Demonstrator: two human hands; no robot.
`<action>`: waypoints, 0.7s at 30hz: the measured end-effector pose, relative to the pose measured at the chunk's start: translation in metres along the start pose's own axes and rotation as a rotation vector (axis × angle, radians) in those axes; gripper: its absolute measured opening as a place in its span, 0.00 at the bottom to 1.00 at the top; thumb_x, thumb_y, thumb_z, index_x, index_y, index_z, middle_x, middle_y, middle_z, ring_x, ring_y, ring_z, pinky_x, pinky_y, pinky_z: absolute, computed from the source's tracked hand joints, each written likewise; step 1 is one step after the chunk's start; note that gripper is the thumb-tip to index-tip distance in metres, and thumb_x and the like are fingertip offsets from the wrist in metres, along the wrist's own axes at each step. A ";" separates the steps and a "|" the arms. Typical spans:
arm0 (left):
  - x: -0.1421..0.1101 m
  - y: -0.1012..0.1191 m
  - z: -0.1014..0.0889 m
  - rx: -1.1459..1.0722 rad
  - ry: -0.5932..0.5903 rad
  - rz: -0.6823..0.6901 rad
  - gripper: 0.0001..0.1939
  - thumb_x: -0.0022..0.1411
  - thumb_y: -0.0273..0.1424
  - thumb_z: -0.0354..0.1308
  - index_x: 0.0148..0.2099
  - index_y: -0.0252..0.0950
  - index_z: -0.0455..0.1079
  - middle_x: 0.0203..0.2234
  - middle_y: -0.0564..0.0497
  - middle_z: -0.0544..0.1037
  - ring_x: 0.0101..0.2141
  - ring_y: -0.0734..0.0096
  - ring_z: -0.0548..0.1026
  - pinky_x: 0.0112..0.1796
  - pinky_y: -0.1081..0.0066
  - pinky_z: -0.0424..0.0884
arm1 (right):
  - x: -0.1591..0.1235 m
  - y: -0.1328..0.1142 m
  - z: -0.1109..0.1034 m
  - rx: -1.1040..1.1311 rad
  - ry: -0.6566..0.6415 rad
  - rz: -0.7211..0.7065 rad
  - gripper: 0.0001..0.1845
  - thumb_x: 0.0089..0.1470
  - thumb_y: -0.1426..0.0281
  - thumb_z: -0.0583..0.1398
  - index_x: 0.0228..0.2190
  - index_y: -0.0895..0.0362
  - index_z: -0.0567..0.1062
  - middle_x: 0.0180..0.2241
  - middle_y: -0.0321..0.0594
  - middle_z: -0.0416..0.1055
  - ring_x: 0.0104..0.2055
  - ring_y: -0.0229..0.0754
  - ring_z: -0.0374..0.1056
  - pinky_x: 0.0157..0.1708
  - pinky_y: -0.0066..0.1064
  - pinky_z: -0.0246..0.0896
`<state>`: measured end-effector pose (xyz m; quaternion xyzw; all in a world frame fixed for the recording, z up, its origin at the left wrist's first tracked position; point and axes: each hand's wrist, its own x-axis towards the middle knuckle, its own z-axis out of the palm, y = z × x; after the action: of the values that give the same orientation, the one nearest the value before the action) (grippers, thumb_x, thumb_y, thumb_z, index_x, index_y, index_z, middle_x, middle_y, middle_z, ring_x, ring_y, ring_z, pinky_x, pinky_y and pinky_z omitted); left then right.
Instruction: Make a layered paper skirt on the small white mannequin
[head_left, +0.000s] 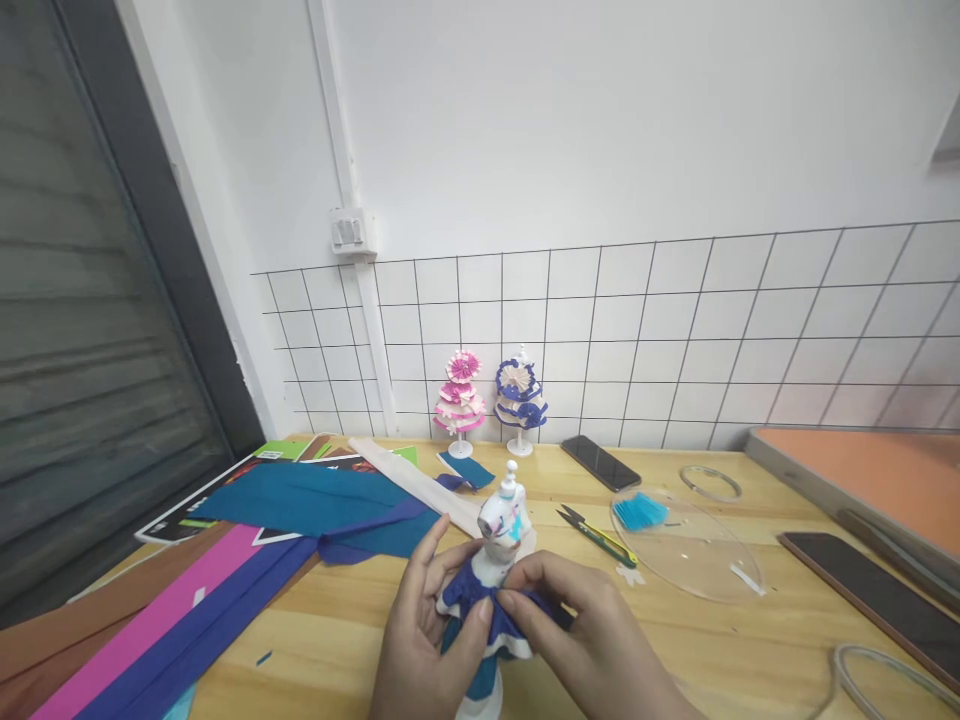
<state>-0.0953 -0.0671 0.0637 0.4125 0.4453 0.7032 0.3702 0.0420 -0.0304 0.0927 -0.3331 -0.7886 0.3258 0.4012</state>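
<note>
A small white dress form [512,505] with a knobbed top stands at the table's near edge, blue and dark marks on its chest. A purple-blue ruffled skirt [504,628] with a white edge circles its waist, over a teal layer [481,680]. My left hand [421,630] is closed round the form from the left, its thumb on the skirt. On the other side, my right hand [581,615] pinches the purple-blue band at the waist between thumb and forefinger. The band's far end is partly hidden by my right fingers.
Pink [460,405] and purple [520,405] dressed forms stand by the wall grid. Yellow-green thread snips [598,535], a black phone [600,462] and a clear disc [701,560] bearing blue pleated paper [640,511] lie right. Teal sheets [315,500] and coloured strips [180,610] spread left.
</note>
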 end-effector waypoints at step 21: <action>-0.004 0.012 0.003 -0.013 0.024 -0.109 0.36 0.46 0.40 0.64 0.56 0.37 0.58 0.41 0.44 0.78 0.39 0.63 0.77 0.40 0.74 0.71 | -0.001 0.008 0.009 0.063 0.005 0.064 0.10 0.52 0.69 0.55 0.23 0.54 0.58 0.20 0.30 0.61 0.22 0.34 0.59 0.21 0.22 0.55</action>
<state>-0.0930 -0.0742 0.0747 0.3769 0.4667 0.6899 0.4052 0.0368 -0.0292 0.0822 -0.3460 -0.7658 0.3624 0.4032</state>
